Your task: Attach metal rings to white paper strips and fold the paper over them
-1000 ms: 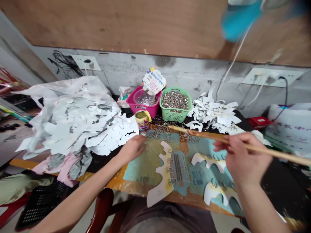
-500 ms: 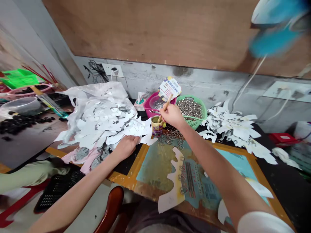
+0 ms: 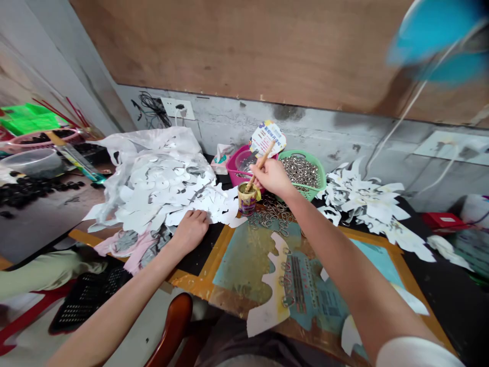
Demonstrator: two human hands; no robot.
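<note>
My right hand grips a wooden stick-like handle, perhaps a brush, whose lower end stands in a small printed can with yellowish residue on its rim. My left hand rests palm down at the front edge of a heap of white cut-out sheets, holding nothing that I can see. In front of me lies a jagged white cut-out strip with several metal rings along its yellow-stained edge. Loose metal rings are scattered beside the can.
Behind the can stand a pink basket and a green basket of metal pieces. More white cut-outs are piled at right. Black pieces lie on the left table. A blurred blue fan is at upper right.
My left hand has slid a little to the left along the edge of the white heap. My right hand keeps the handle in the can, having shifted only slightly.
</note>
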